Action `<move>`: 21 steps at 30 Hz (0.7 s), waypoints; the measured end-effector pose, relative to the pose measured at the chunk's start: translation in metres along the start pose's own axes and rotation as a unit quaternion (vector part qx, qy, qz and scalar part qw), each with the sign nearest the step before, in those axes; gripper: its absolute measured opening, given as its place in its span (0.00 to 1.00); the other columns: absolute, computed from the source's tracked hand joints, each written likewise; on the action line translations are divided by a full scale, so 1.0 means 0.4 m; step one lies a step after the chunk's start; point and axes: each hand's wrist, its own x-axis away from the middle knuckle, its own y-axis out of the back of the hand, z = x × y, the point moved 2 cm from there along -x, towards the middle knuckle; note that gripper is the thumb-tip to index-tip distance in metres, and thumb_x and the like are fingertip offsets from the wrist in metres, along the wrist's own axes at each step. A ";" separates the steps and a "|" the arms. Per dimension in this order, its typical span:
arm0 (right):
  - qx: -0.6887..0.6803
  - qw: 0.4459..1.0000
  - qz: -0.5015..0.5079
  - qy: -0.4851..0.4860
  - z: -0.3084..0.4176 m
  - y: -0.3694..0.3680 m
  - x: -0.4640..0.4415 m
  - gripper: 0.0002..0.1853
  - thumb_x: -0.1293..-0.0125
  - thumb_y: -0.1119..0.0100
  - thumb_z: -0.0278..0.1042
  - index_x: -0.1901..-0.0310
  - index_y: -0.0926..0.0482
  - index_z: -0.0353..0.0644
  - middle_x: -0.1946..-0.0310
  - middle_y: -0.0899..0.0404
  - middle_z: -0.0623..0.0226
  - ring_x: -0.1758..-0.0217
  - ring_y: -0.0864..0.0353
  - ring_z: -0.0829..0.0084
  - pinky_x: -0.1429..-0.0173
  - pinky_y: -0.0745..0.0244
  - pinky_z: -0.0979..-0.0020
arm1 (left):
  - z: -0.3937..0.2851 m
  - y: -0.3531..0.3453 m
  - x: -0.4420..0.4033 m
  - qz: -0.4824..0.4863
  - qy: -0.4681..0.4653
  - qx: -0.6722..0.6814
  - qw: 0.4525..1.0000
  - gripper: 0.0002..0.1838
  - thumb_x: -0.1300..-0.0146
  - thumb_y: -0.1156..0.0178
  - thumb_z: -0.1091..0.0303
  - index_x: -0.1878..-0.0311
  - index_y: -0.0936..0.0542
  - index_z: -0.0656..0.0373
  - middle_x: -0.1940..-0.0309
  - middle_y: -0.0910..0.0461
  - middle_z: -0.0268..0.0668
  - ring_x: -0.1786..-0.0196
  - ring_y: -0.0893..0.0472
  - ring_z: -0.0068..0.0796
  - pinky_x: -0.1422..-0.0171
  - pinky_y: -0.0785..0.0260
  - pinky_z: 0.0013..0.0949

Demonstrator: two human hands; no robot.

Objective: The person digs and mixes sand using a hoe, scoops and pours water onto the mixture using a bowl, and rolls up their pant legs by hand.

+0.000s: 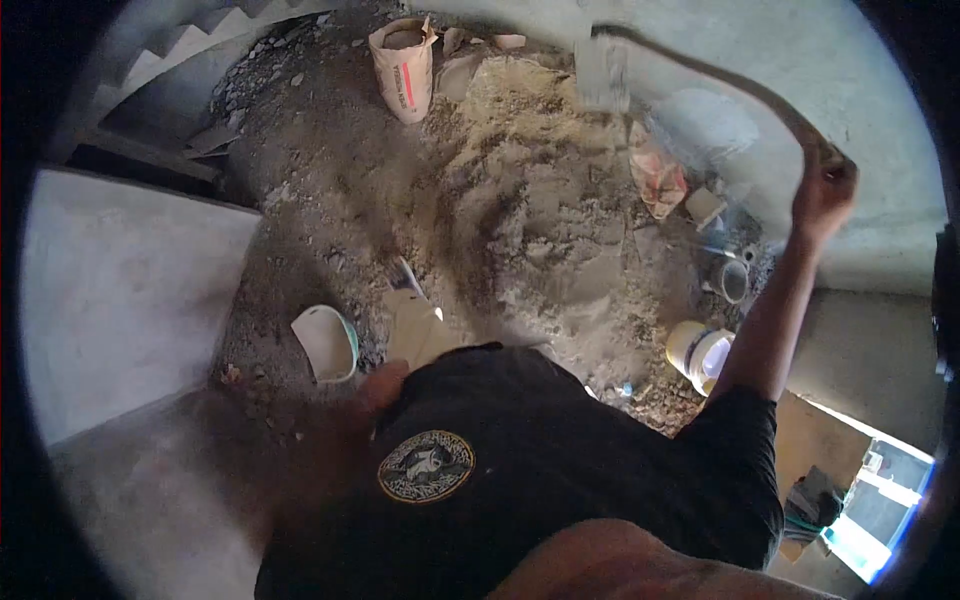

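Note:
My right hand (826, 195), at the end of my stretched-out arm, is closed round the end of a long handle. The tool looks like a hoe (725, 75); its wide grey blade is blurred at the far end, in front of the pale wall and above the mound of sand (540, 200). My left hand (382, 385) is low beside my dark shirt, smeared by motion, and its fingers cannot be made out. Nearest to it is a whitish cut-open plastic container (328, 345) with a green edge, lying on the dirt floor.
An open paper cement bag (404, 75) stands at the back. Along the right wall (850, 80) are a crumpled bag (657, 180), a block (705, 206), a pipe piece (733, 281) and a bucket (695, 350). A pale slab (140, 290) stands at left.

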 end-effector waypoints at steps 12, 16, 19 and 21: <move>0.265 0.770 0.576 -0.066 -0.178 -1.496 0.959 0.16 0.39 0.49 0.41 0.56 0.28 0.38 0.65 0.24 0.57 0.61 0.22 0.61 0.59 0.27 0.60 | 0.596 0.494 -0.676 0.449 -0.169 0.258 0.839 0.18 0.41 0.53 0.64 0.53 0.23 0.64 0.54 0.23 0.53 0.50 0.24 0.44 0.42 0.37 0.39; 0.268 0.711 0.611 -0.223 0.099 -1.742 1.044 0.16 0.40 0.47 0.41 0.60 0.26 0.34 0.64 0.24 0.51 0.55 0.23 0.53 0.51 0.29 0.55 | 0.767 0.663 -0.741 0.396 -0.135 0.390 0.820 0.18 0.41 0.53 0.64 0.53 0.23 0.64 0.55 0.23 0.52 0.51 0.23 0.44 0.42 0.36 0.39; 0.256 0.685 0.603 -0.319 0.143 -1.748 1.087 0.19 0.41 0.44 0.44 0.59 0.28 0.33 0.62 0.26 0.45 0.53 0.25 0.50 0.51 0.29 0.53 | 0.810 0.764 -0.775 0.315 -0.050 0.488 0.813 0.18 0.40 0.52 0.62 0.53 0.24 0.64 0.54 0.23 0.51 0.51 0.23 0.44 0.43 0.36 0.40; 0.237 0.706 0.591 -0.311 0.109 -1.743 1.105 0.21 0.40 0.47 0.40 0.53 0.34 0.31 0.58 0.27 0.46 0.56 0.22 0.51 0.56 0.25 0.55 | 0.855 0.750 -0.808 0.378 -0.211 0.387 0.814 0.19 0.39 0.53 0.61 0.52 0.24 0.63 0.53 0.23 0.47 0.51 0.24 0.46 0.44 0.35 0.40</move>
